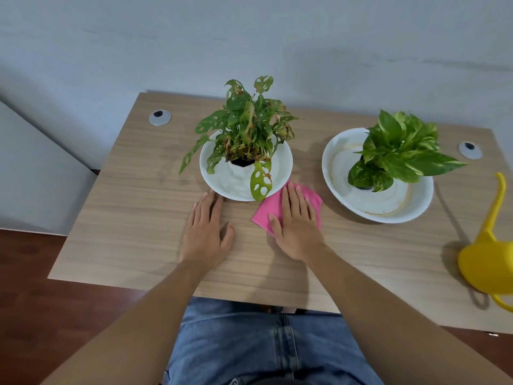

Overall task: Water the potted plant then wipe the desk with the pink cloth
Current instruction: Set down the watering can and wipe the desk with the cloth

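Note:
My right hand point(295, 226) lies flat, fingers together, pressing the pink cloth point(270, 208) onto the wooden desk point(133, 218) between the two plates. My left hand point(206, 232) rests flat and empty on the desk, fingertips touching the rim of the left white plate point(283, 162). That plate holds a holey-leaved potted plant point(244, 132) with browning leaves. A second potted plant point(399, 151) with green-yellow leaves stands on the right white plate point(416, 204). The yellow watering can point(488, 254) stands at the desk's right edge, partly cut off.
Two round grey cable grommets sit in the desk, one at the back left point(160, 117), one at the back right point(469, 150). A grey wall runs behind the desk. Dark wooden floor shows to the left. My jeans-clad legs are under the front edge.

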`<state>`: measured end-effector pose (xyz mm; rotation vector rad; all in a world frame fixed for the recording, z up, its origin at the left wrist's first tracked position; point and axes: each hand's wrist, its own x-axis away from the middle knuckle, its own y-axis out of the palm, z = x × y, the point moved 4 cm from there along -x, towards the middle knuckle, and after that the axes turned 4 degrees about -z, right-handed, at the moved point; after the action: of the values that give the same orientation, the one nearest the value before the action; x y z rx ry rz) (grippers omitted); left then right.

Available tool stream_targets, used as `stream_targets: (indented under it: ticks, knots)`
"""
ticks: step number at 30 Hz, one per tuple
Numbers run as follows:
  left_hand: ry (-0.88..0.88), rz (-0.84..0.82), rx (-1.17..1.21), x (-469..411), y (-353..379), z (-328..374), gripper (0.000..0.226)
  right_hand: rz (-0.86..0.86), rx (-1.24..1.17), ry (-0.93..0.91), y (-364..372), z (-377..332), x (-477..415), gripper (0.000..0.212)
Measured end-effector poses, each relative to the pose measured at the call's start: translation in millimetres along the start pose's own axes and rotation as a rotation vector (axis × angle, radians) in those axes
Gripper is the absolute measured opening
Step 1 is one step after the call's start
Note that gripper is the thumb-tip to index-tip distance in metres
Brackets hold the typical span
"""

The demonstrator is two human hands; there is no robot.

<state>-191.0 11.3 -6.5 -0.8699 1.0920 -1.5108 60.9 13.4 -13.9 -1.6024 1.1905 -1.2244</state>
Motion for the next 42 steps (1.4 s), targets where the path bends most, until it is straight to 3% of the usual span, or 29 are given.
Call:
stream_targets:
  ticks: [5, 9, 17, 23, 25, 31, 35, 42]
  knots:
    - [0.003, -0.004, -0.001, 0.2, 0.4, -0.8, 0.075, -0.029, 0.05, -0.155, -4.6, 37.4, 24.5, 0.08]
    - [0.002, 0.004, 0.01, -0.7, -1.4, 0.1, 0.075, -0.022, 0.047, -0.076, -18.9, 60.2, 2.6, 0.08]
    - [0.02, 0.044, 0.092, 2.1, -1.9, -0.4, 0.065, 0.038, -0.005, 0.035, -20.5, 32.5, -38.4, 0.081]
    - [0.389, 0.063, 0.067, 9.7, -1.3, 23.2, 0.059, 0.045, 0.003, -0.083, -18.4, 61.5, 12.2, 0.078]
    - [0.431, 0.06, 0.101, 4.9, 2.1, 38.8, 0.059, 0.059, 0.007, -0.094, -19.6, 77.7, 31.7, 0.077]
    - [0.363, -0.071, 0.046, -5.2, 26.1, 68.3, 0.073, 0.076, 0.026, -0.154, -22.2, 119.0, 75.1, 0.077]
    - [0.322, -0.058, -0.067, -3.3, 32.2, 72.2, 0.075, 0.071, 0.051, -0.138, -20.4, 121.8, 77.1, 0.078]
    - [0.284, -0.06, -0.045, -3.7, 29.3, 73.7, 0.075, 0.086, 0.046, -0.101, -20.9, 95.8, 34.0, 0.079]
